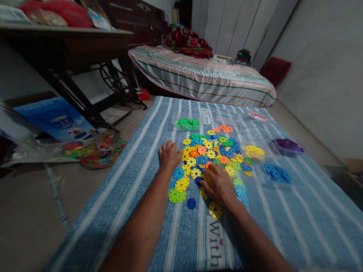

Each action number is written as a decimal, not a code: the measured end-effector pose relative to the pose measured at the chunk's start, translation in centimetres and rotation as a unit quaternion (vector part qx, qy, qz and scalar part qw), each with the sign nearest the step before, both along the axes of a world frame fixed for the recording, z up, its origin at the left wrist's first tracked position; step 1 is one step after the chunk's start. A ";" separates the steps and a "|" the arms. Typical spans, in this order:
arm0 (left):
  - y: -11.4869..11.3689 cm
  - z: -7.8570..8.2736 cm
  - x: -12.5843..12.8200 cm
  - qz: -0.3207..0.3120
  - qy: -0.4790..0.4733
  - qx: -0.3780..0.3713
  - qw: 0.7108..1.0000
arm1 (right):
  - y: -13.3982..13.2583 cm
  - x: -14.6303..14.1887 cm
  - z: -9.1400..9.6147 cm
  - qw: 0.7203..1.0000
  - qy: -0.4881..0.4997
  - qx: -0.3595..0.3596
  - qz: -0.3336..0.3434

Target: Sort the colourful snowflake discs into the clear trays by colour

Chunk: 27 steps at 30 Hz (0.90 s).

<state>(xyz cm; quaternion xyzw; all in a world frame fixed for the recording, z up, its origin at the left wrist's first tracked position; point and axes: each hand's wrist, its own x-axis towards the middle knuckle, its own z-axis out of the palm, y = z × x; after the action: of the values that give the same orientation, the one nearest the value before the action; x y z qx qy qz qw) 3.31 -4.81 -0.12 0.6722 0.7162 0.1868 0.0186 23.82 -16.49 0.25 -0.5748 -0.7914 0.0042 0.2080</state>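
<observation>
A heap of flat gear-shaped plastic discs [211, 155] in yellow, blue, green and orange lies on a blue striped cloth [297, 211]. My left hand [169, 155] rests knuckles-up at the heap's left edge, its fingers curled under; what they hold, if anything, is hidden. On the near side of the heap lies my right hand [217, 183], palm down, with fingertips pinched at the discs by a blue one. A green disc [177, 195] and a yellow disc [215, 210] lie loose in front.
Sorted piles in clear bags ring the heap: green [187, 123], orange [225, 129], yellow [254, 151], purple [286, 145], blue [277, 173]. A bag of mixed discs [95, 150] lies on the floor at left, beside a table [65, 41]. A bed [204, 75] stands behind.
</observation>
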 end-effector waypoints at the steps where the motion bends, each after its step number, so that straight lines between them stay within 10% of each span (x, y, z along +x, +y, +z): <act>1: 0.0 0.0 0.0 0.001 0.001 0.001 1.000 | -0.1 -0.2 0.2 1.000 -0.002 -0.011 0.008; 27: 0.5 -0.1 -0.5 -0.010 -0.004 0.018 1.000 | -0.9 -7.7 0.2 0.994 -0.049 -0.008 0.092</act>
<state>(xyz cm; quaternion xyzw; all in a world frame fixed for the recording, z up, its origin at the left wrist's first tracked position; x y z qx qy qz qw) 2.84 -4.33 -0.19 0.6786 0.7060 0.2024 0.0116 16.16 -17.43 0.43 -0.5003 -0.8503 0.0010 0.1631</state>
